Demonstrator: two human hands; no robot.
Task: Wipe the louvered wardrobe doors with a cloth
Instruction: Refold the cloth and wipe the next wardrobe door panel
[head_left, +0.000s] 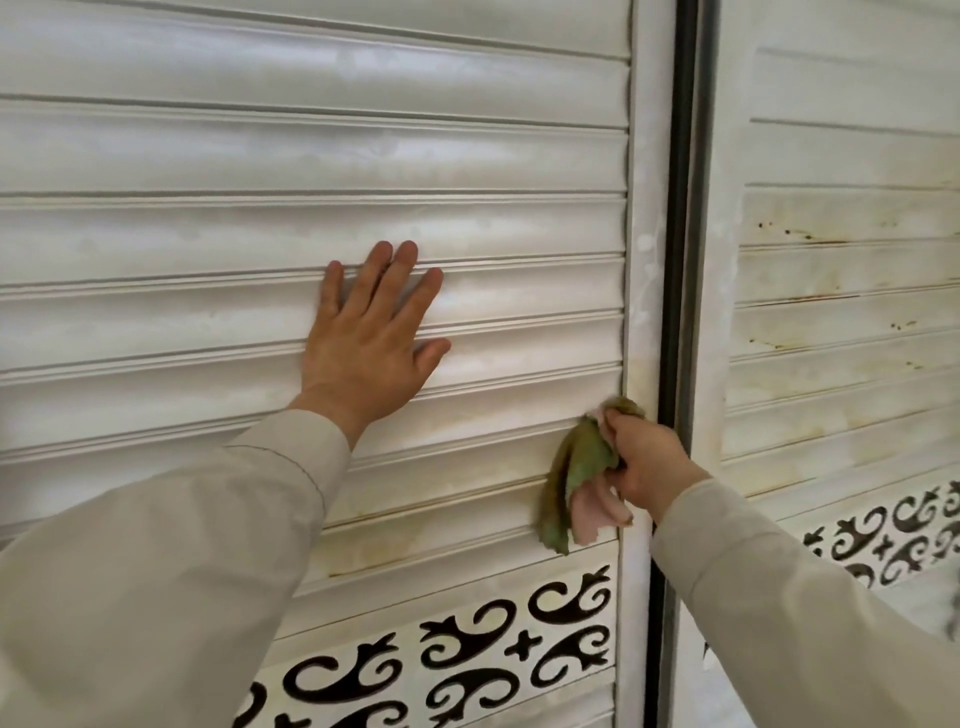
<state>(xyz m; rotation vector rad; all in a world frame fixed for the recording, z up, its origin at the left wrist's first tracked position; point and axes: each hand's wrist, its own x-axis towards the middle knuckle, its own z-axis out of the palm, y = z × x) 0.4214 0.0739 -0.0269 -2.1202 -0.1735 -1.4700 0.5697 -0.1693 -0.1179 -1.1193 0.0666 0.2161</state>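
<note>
The left louvered wardrobe door (260, 156) fills most of the view, white with horizontal slats. My left hand (371, 338) lies flat on its slats, fingers straight and spread. My right hand (647, 460) grips a crumpled green and pink cloth (576, 478) and holds it against the door's right frame, low on the slats. Part of the cloth hangs below my fist. The right louvered door (841, 322) stands beyond a dark vertical gap and shows brown stains and dark specks.
A dark vertical strip (678, 260) separates the two doors. Below the slats on each door runs a white panel with black scroll cut-outs (467, 649). Yellowish stains mark the lower slats of the left door near the cloth.
</note>
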